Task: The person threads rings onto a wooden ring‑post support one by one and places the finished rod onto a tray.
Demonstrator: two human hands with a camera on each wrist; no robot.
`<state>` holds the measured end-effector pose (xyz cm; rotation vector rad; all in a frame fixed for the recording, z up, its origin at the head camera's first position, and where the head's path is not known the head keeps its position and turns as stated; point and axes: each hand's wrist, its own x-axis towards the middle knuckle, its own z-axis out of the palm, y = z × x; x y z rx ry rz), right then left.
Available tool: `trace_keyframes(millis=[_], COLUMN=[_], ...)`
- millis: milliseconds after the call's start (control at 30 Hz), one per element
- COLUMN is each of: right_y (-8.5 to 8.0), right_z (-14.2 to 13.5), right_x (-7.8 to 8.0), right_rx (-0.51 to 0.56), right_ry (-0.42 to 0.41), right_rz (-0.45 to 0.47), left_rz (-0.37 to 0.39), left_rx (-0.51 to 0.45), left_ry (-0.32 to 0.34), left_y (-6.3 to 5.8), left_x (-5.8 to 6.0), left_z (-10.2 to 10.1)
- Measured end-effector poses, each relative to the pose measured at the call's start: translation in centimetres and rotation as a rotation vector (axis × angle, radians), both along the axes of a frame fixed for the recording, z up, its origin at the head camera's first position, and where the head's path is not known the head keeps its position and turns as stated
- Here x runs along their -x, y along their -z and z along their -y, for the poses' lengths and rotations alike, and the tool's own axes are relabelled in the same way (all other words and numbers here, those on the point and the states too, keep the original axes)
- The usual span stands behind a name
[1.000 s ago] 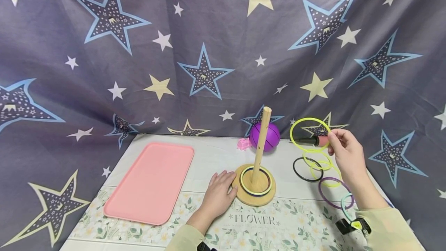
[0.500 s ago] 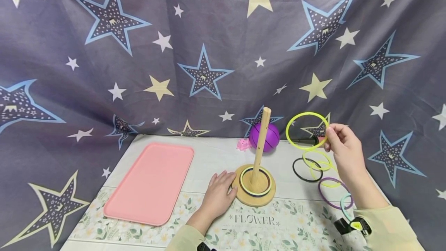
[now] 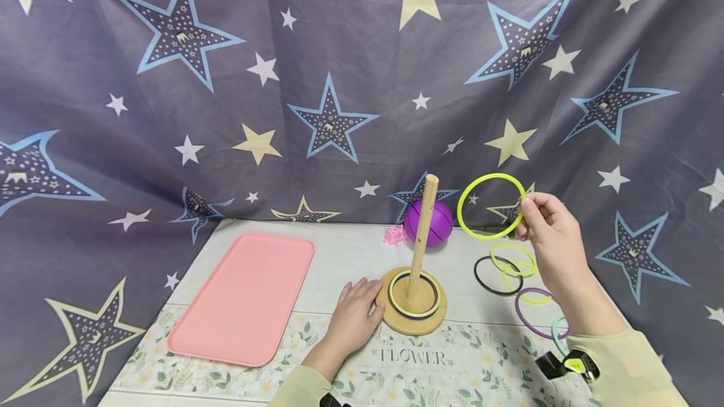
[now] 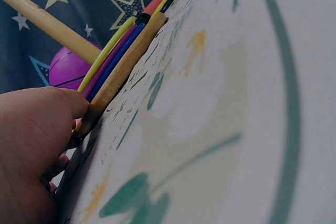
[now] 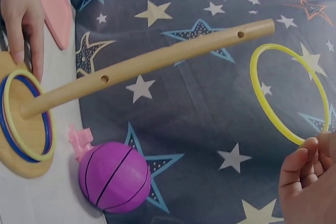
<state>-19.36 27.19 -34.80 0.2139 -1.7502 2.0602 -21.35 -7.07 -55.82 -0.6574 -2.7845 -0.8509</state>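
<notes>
My right hand [image 3: 551, 237] pinches a bright yellow ring [image 3: 459, 209] at its right edge, between thumb and fingers. The ring hangs in the air, tilted nearly upright, to the right of the wooden post [image 3: 422, 237] and apart from it. The post rises from a round wooden base [image 3: 415, 326]. In the left wrist view a yellow ring [image 4: 106, 49], a purple ring and a blue ring [image 4: 119, 51] lie stacked on that base around the post. My left hand [image 3: 353, 314] rests flat at the base's left edge, fingers relaxed, its thumb touching the base.
Loose yellow, black [image 3: 477, 274], purple [image 3: 520, 317] and mint rings lie at the right. Behind the post sit a purple ball [image 3: 443, 225] and a small pink object [image 3: 394, 235]. A pink tray [image 3: 243, 300] lies at the left. Starred cloth [image 3: 334, 193] hangs behind.
My right hand has moved left and slightly up, carrying the yellow ring closer to the post. My left hand and the stand have stayed in place.
</notes>
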Motion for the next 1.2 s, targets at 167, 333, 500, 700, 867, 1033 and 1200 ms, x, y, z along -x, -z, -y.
trace_keyframes(millis=[167,333,500,700,867,1033,1200], right_y=[-0.6,-1.1,-1.5,-1.8,-2.1,-2.3,-2.0], right_z=[0.7,1.4,2.2,3.2,4.1,5.0,5.7], right_x=[-0.1,-0.3,-0.2,0.2,0.3,0.5,0.9], right_rx=[0.000,0.010,0.024,0.034,0.045,0.056,0.061], right_ry=[-0.037,-0.083,-0.120,-0.147,-0.136,-0.148,-0.152], right_rz=[-0.001,-0.004,-0.026,-0.045,-0.033,-0.037,-0.037], left_rz=[0.004,0.000,-0.005,-0.011,-0.010,-0.016,-0.017], left_rx=[0.006,0.004,-0.001,0.000,-0.002,-0.002,-0.002], left_ry=[-0.001,0.000,0.002,-0.001,0.001,0.000,0.002], left_y=[0.1,0.2,0.1,-0.1,-0.2,-0.2,-0.1], left_x=[0.1,0.1,0.0,-0.1,0.0,0.0,-0.1], left_z=[0.0,0.0,0.0,0.0,0.0,0.0,0.0])
